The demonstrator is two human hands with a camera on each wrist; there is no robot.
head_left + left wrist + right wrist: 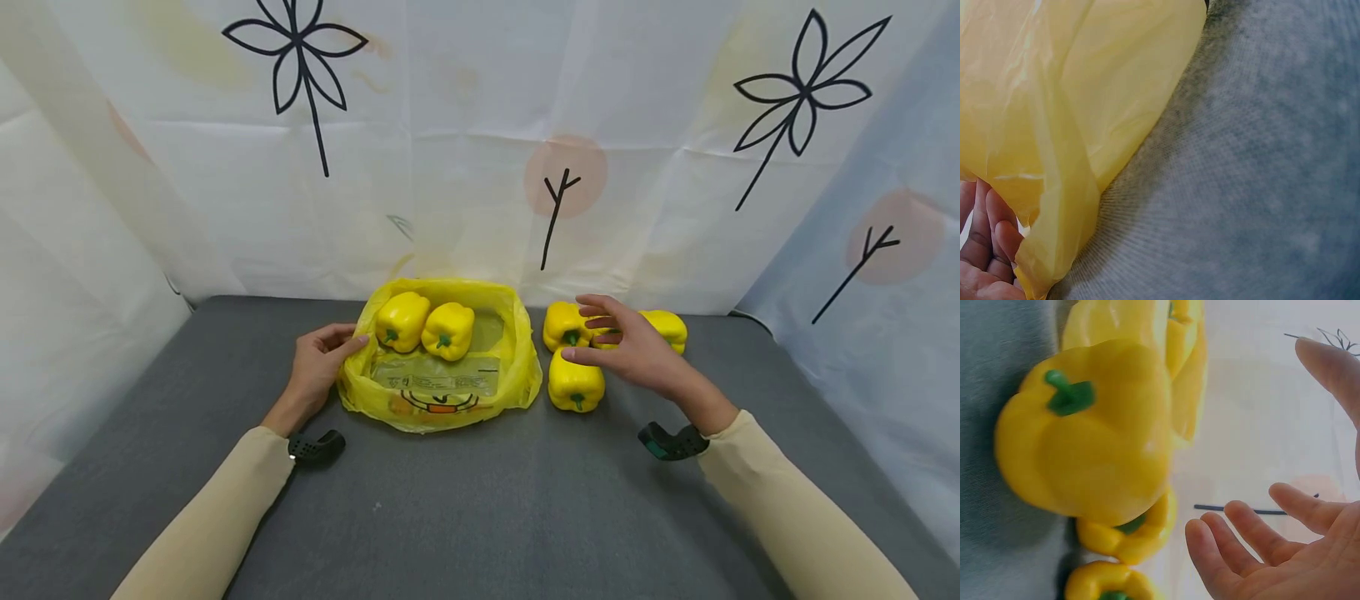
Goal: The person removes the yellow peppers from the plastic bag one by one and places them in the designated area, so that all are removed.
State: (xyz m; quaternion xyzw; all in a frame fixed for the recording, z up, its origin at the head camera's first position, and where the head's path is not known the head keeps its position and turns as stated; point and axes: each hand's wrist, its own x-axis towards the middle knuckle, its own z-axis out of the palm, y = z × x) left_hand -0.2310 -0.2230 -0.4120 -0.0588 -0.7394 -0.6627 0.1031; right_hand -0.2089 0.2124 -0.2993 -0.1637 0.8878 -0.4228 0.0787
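A yellow plastic bag stands on the table with its mouth spread wide. Two yellow bell peppers, one on the left and one beside it, lie inside. My left hand pinches the bag's left rim, thumb over the edge; the left wrist view shows its fingers against the thin plastic. Over a group of several more bell peppers right of the bag hovers my right hand, fingers spread and holding nothing. The nearest bell pepper sits in front, apart from the fingers in the right wrist view.
A dark grey cloth covers the table. Behind it hangs a pale curtain with drawn flowers and twigs, and more fabric hangs at both sides. Each wrist carries a dark band, such as the right wristband.
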